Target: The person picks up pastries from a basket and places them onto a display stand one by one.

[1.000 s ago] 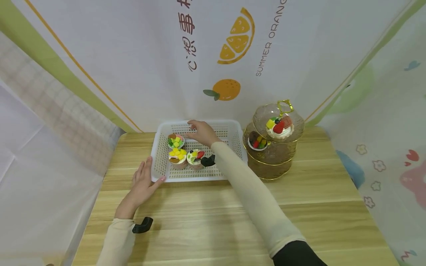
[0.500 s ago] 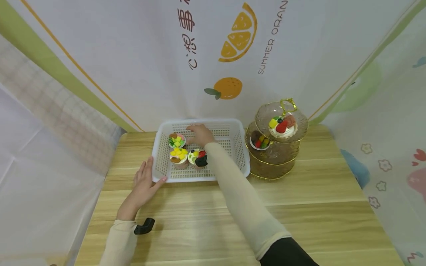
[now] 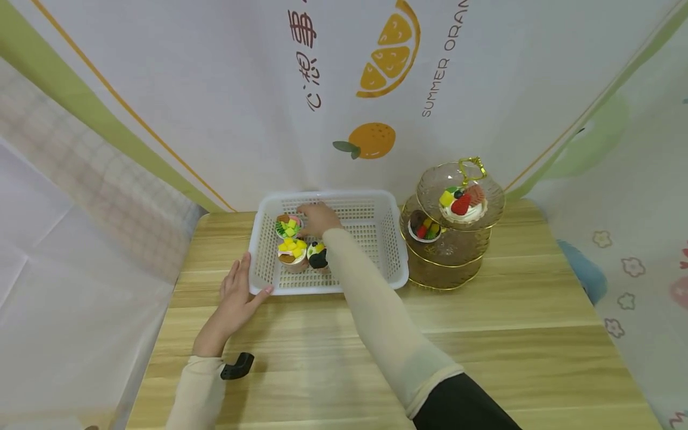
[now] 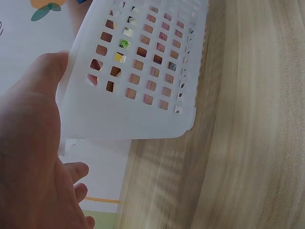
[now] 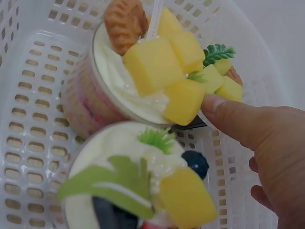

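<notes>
Viewing the right hand (image 3: pixel 321 220), we see thumb and forefinger parted beside the green-topped cup (image 3: pixel 288 227), any hold unclear; the left hand (image 3: pixel 235 304), fingers extended, touches the basket (image 3: pixel 301 291).

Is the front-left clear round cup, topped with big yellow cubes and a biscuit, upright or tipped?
Upright: in the head view, the cup stands in the white perforated plastic basket, topping uppermost, side below.

The head view looks forward and down from well above the left fingers (image 3: pixel 243 272). The left wrist view closely faces the basket wall (image 4: pixel 124 121) beside them; the right, seemingly nearer, overlooks cakes (image 5: pixel 152 67) by the right fingers (image 5: pixel 233 117), shared with head.
</notes>
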A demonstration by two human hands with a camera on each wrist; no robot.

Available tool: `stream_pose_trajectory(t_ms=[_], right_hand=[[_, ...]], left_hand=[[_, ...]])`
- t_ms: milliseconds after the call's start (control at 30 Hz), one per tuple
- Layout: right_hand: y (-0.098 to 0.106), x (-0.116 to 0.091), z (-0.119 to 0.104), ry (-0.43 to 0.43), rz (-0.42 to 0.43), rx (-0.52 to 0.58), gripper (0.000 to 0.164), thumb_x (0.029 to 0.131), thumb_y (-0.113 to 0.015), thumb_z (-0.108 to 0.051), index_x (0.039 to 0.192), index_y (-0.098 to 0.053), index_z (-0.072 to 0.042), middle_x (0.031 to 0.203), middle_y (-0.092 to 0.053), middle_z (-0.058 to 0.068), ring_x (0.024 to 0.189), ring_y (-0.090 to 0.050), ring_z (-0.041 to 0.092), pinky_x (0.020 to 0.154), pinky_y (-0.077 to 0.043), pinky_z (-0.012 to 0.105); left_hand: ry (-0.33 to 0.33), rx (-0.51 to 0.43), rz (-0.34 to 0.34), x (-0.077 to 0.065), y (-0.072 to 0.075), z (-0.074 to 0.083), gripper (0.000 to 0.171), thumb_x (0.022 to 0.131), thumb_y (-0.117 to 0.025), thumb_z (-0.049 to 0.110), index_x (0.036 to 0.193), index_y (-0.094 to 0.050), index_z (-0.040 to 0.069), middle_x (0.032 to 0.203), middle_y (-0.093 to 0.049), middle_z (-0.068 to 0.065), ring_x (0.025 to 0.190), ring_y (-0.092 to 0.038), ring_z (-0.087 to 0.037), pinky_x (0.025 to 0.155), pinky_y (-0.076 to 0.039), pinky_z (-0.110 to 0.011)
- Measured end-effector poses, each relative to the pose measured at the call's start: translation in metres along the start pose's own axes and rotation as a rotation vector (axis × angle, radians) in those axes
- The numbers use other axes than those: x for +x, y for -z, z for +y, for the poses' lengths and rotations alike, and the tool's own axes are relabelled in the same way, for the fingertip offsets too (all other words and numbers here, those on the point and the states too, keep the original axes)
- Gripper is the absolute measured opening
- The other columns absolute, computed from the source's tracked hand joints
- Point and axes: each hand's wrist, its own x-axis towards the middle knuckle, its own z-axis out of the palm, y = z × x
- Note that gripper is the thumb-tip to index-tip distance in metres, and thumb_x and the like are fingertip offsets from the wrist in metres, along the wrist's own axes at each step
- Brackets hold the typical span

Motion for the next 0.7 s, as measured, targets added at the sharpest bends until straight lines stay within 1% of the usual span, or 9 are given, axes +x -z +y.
stream_pose_trajectory(t_ms=[200, 333, 433, 500, 667, 700], right_hand=[[0.001, 0.002, -0.007, 0.002, -0.020, -0.007, 0.076, 0.084, -0.078, -0.041, 0.150, -0.044, -0.025, 0.152, -0.050, -0.005, 0.148, -0.038, 0.028, 0.121, -0.032, 0.045], [-0.004, 0.006, -0.006, -0.006, -0.025, -0.011, 0.076, 0.084, -0.078, -0.040, 0.150, -0.044, -0.025, 0.152, -0.050, -0.005, 0.145, -0.041, 0.026, 0.117, -0.038, 0.043], [-0.008, 0.008, -0.005, -0.003, -0.021, -0.009, 0.073, 0.084, -0.078, -0.038, 0.148, -0.046, -0.026, 0.150, -0.053, -0.005, 0.142, -0.046, 0.024, 0.113, -0.043, 0.043], [-0.010, 0.009, -0.004, 0.008, -0.015, -0.004, 0.071, 0.085, -0.078, -0.036, 0.148, -0.047, -0.025, 0.149, -0.054, -0.005, 0.139, -0.048, 0.024, 0.112, -0.044, 0.042], [-0.013, 0.008, -0.003, 0.017, -0.007, -0.003, 0.066, 0.088, -0.075, -0.033, 0.147, -0.048, -0.023, 0.149, -0.054, -0.004, 0.141, -0.046, 0.027, 0.116, -0.039, 0.044], [-0.014, 0.008, -0.003, 0.022, -0.006, -0.004, 0.065, 0.089, -0.074, -0.033, 0.147, -0.049, -0.022, 0.149, -0.054, -0.004, 0.141, -0.046, 0.026, 0.119, -0.036, 0.044]], left_hand=[[0.002, 0.005, 0.002, 0.000, 0.001, -0.002, 0.095, 0.099, -0.054, 0.047, 0.159, 0.008, 0.007, 0.166, -0.003, -0.023, 0.151, 0.004, -0.049, 0.114, 0.000, -0.073], [0.004, 0.004, -0.008, 0.000, 0.000, -0.002, 0.095, 0.099, -0.053, 0.048, 0.159, 0.009, 0.007, 0.167, -0.002, -0.022, 0.151, 0.005, -0.048, 0.114, 0.001, -0.072], [0.000, 0.000, -0.008, 0.000, -0.001, -0.001, 0.095, 0.099, -0.053, 0.048, 0.159, 0.009, 0.007, 0.167, -0.002, -0.023, 0.151, 0.004, -0.049, 0.114, 0.001, -0.072], [-0.001, -0.001, -0.002, 0.000, -0.001, -0.002, 0.095, 0.099, -0.053, 0.047, 0.159, 0.009, 0.008, 0.166, -0.003, -0.023, 0.151, 0.004, -0.049, 0.114, 0.001, -0.072], [0.014, -0.013, 0.005, 0.001, -0.003, -0.001, 0.095, 0.099, -0.054, 0.048, 0.159, 0.009, 0.011, 0.166, -0.003, -0.024, 0.151, 0.004, -0.049, 0.114, 0.001, -0.073], [0.019, -0.015, 0.007, 0.000, -0.003, -0.001, 0.095, 0.098, -0.054, 0.048, 0.159, 0.009, 0.012, 0.166, -0.004, -0.024, 0.151, 0.004, -0.049, 0.114, 0.001, -0.073]])
